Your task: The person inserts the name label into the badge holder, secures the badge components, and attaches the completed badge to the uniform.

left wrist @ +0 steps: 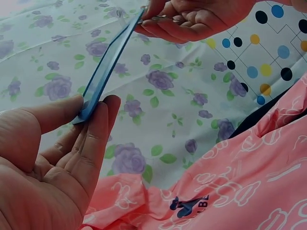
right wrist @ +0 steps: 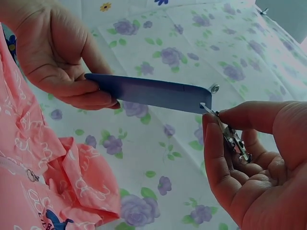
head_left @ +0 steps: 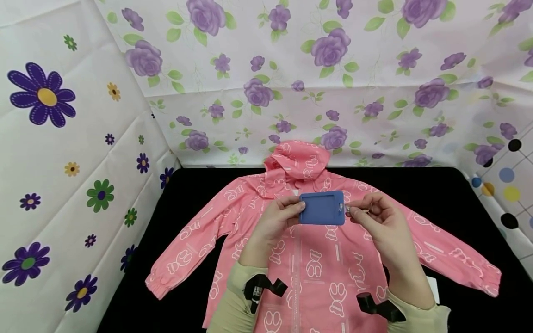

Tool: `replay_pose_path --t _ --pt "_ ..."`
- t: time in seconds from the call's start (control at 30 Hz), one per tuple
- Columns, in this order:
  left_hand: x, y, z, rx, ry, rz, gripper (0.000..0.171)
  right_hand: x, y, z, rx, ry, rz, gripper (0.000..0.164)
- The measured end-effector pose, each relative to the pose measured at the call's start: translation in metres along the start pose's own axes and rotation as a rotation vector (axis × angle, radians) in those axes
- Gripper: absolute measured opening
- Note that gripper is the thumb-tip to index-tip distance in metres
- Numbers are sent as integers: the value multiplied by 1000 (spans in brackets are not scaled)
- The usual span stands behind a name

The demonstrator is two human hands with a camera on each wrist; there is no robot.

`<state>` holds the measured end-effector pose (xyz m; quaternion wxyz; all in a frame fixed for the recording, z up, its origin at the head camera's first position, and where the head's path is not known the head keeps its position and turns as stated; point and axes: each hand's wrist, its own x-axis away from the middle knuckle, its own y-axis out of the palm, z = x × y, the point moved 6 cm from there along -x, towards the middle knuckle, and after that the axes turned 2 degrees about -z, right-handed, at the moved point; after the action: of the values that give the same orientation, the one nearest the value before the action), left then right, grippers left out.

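A blue card holder is held up sideways above a pink hooded jacket. My left hand pinches its left end between thumb and fingers. At the opposite end, a small metal clip hangs on a strap through the holder's slot. My right hand pinches this clip close to the slot, thumb and index finger meeting near the strap. In the left wrist view the holder appears nearly edge-on. A round metal snap stands out beside the slot.
The jacket lies spread, sleeves out, on a black table surface. Floral cloth walls rise behind and to the left. A dotted panel stands at the right. Part of a white item shows beside my right forearm.
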<state>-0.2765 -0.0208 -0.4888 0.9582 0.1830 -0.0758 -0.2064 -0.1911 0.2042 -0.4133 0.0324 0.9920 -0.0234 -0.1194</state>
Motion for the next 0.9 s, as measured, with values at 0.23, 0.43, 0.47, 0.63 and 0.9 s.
replay_pose_path --t 0.23,0.43,0.47,0.63,0.9 --pt "2 -5 6 -8 42 10 22 -1 0 -1 -32 -10 2 24" --pt "2 -10 6 -14 38 27 31 -1 0 -1 -49 -17 -22 43" --pt "2 -10 6 -17 38 31 30 -1 -1 -1 -39 -14 -18 45" --pt "3 -12 8 -21 38 52 29 -3 -2 1 7 9 9 49" --pt "5 -8 13 -17 61 14 37 -2 -7 1 86 18 58 53"
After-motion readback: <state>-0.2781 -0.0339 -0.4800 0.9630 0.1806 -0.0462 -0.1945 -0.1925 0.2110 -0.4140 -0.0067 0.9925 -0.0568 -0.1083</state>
